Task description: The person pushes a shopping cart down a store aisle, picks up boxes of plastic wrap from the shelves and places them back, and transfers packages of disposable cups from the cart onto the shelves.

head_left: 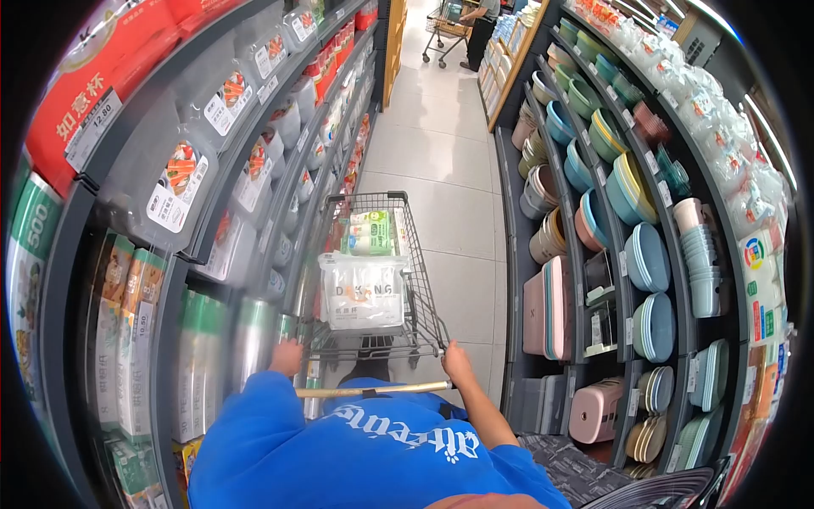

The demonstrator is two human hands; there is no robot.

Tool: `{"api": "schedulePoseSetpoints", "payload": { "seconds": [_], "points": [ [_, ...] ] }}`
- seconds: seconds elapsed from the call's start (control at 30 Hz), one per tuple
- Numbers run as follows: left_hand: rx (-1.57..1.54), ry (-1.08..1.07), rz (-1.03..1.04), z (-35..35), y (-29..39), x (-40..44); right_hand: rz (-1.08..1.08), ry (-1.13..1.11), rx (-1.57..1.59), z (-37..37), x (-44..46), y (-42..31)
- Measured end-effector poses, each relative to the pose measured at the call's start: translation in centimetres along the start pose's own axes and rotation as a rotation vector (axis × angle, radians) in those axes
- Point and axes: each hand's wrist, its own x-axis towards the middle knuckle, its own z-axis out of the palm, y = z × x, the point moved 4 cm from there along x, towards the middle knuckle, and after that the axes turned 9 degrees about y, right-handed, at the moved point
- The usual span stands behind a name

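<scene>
A wire shopping cart stands in front of me, its pale handle bar crossing close to my blue shirt. My right hand is closed around the rear right corner of the cart's frame. At the rear left corner, my left hand is closed on the frame too, its fingers partly hidden and slightly blurred. Inside the basket lies a clear white package with "DAKANG" lettering. Beyond it sits a green and white pack.
Shelves line both sides of a tiled aisle. Clear plastic containers and boxed rolls fill the left, close to the cart. On the right are stacked bowls and pink trays. A person with another cart is at the far end.
</scene>
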Motion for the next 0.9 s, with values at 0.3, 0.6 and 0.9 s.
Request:
{"api": "schedulePoseSetpoints", "payload": {
  "seconds": [0.3,0.6,0.9],
  "points": [
    [-0.016,-0.032,0.007,-1.3,0.8,0.7,0.037,-0.040,-0.007,-0.6,1.7,0.2],
    [0.041,0.064,0.031,-0.5,0.8,4.7,0.075,-0.020,-0.017,-1.8,4.5,0.0],
    [0.001,0.086,0.037,-2.6,1.1,7.9,0.085,-0.038,0.025,-4.3,8.4,-1.6]
  ]
}}
